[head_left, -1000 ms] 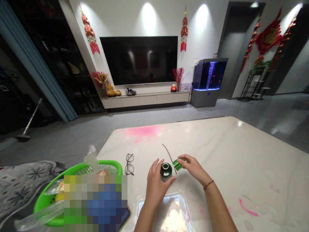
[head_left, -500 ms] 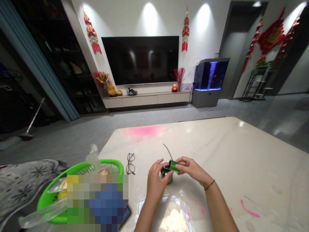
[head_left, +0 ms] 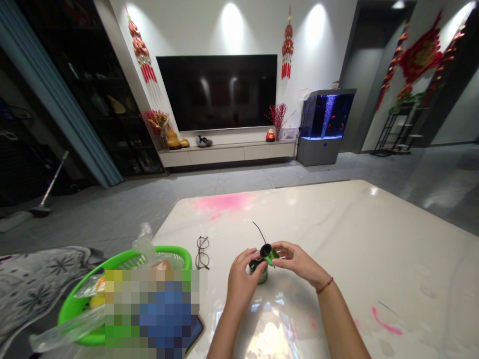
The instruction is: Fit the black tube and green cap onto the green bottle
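Over the near middle of the table, my right hand (head_left: pixel 294 257) pinches a small, shiny green hollow cylinder (head_left: pixel 275 253). Its dark round opening faces up and toward the left. My left hand (head_left: pixel 242 271) curls its fingers and thumb about the upper part of a dark green jar-like container (head_left: pixel 263 276). That container stands on the table just below the cylinder, its top partly covered by my fingers. Beyond my hands a thin black strand (head_left: pixel 259 231) sticks up at a slant; its lower end is hidden.
Eyeglasses (head_left: pixel 202 253) lie left of my hands on the pale table (head_left: pixel 374 239). A bright green basket (head_left: pixel 71 309) with plastic bags stands at the left edge, partly blurred out, beside a dark flat object (head_left: pixel 196 331). Pink stains (head_left: pixel 224 202) mark the tabletop.
The green cylinder has turned in my right hand, so its dark opening now shows toward me. Both hands stay in nearly the same place.
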Available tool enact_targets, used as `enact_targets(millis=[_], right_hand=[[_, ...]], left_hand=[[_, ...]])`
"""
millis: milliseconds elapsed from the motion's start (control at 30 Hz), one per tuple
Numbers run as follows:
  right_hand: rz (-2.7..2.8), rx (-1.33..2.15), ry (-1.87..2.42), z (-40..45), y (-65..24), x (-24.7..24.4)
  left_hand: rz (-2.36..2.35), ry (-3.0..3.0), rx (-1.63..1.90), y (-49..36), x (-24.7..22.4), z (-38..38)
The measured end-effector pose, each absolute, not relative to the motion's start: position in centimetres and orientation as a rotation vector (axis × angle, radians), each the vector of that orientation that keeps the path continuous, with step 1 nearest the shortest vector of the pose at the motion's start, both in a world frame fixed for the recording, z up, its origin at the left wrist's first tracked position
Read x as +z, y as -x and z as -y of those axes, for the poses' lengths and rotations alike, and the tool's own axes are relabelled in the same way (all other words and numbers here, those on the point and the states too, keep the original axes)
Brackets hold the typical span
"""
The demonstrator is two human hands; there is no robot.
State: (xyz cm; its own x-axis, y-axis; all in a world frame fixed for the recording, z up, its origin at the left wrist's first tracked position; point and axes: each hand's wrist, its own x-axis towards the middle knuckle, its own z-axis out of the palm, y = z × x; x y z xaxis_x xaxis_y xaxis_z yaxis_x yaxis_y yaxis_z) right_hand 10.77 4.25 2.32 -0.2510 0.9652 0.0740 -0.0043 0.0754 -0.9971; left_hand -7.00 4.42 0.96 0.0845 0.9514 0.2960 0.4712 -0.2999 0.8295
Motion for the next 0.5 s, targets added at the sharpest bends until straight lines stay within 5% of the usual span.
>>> enact_targets(millis=[500], right_hand=[[1.439, 1.352, 0.990, -4.27, -10.17, 2.43]], left_hand=[[-1.375, -1.911, 1.212, 6.80, 1.10, -4.22]])
